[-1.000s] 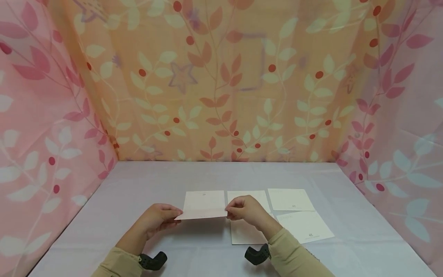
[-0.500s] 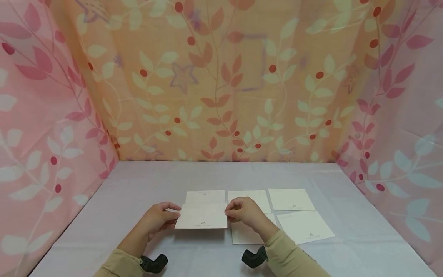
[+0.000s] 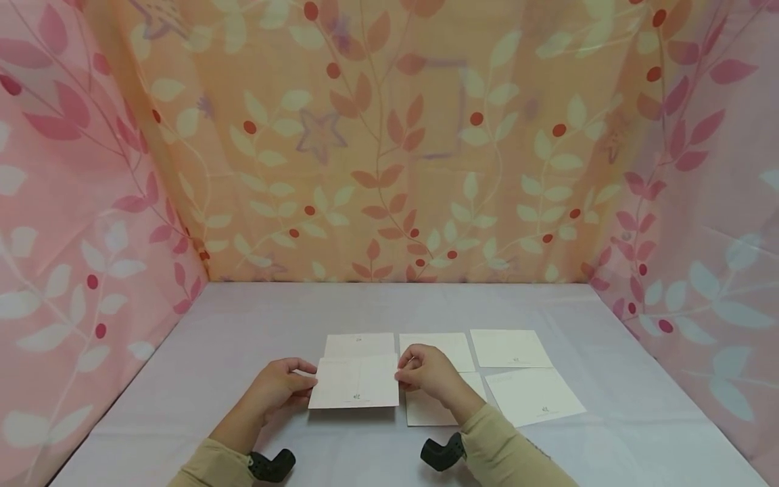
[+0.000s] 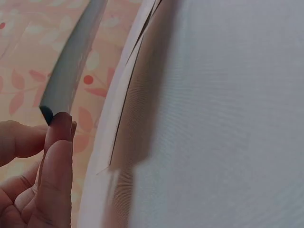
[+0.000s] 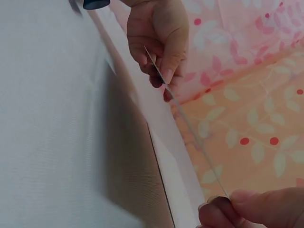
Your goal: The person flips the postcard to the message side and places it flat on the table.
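Note:
In the head view a cream-white postcard [image 3: 356,382] with a small emblem and faint print spans the gap between both hands, above the table. The left hand [image 3: 276,389] pinches its left edge between thumb and fingers; the right hand [image 3: 435,379] pinches its right edge. The left wrist view shows the postcard [image 4: 71,66] nearly edge-on at the left fingertips. In the right wrist view the postcard [image 5: 190,128] is a thin line from one hand to the other. Behind it lies another card [image 3: 359,343], partly covered by the held one.
More cards lie flat to the right: a back-middle card [image 3: 438,343], a back-right card [image 3: 511,348], a slanted front-right card [image 3: 535,396], and a front-middle card [image 3: 426,409] partly under the right hand. Patterned curtains [image 3: 377,135] enclose the white-covered table [image 3: 243,318].
The held postcard has tilted from almost edge-on to showing its printed face. Its near edge has come down and toward the person. Both hands keep their grip, nearly in place.

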`<action>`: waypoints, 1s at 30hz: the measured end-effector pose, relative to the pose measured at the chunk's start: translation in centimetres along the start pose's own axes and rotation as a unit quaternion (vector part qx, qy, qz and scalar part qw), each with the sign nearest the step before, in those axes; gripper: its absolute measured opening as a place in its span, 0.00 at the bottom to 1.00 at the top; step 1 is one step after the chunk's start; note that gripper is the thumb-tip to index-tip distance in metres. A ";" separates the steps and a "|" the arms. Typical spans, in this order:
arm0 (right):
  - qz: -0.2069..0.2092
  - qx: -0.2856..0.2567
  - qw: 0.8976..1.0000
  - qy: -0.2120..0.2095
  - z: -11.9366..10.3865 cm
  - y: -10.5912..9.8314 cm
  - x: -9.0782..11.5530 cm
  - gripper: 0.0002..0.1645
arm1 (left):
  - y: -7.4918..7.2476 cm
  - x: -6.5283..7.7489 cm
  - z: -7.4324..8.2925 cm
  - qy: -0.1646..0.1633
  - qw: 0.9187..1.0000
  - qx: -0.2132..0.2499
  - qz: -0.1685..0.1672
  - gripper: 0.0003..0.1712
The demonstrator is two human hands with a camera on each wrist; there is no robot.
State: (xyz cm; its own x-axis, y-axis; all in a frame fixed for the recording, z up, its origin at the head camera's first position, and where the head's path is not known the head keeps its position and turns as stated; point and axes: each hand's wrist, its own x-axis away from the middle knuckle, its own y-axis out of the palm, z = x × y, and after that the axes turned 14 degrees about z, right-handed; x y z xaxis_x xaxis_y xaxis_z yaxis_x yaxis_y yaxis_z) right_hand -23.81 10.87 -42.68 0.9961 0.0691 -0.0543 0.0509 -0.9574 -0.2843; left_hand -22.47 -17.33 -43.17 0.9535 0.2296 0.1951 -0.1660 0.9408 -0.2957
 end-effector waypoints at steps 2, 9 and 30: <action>0.006 0.015 1.000 0.005 0.2 0.1 0.0 0.09 | 0.0 0.0 -0.1 0.002 1.000 -0.014 0.004 0.13; -0.005 0.059 0.998 0.024 0.5 0.4 0.2 0.08 | 0.1 0.3 -0.7 -0.007 0.999 -0.042 0.002 0.10; -0.044 0.097 0.994 0.034 1.0 0.4 0.9 0.04 | -0.4 0.3 -0.8 -0.017 0.992 -0.119 -0.033 0.09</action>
State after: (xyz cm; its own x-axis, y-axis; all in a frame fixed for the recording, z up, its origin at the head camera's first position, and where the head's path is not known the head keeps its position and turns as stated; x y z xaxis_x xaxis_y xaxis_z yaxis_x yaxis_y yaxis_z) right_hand -23.01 10.80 -43.82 0.9914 0.1244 0.0411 0.1292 -0.8764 -0.4639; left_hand -21.93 -17.82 -43.75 0.9508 0.1820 0.2508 -0.0363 0.8692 -0.4931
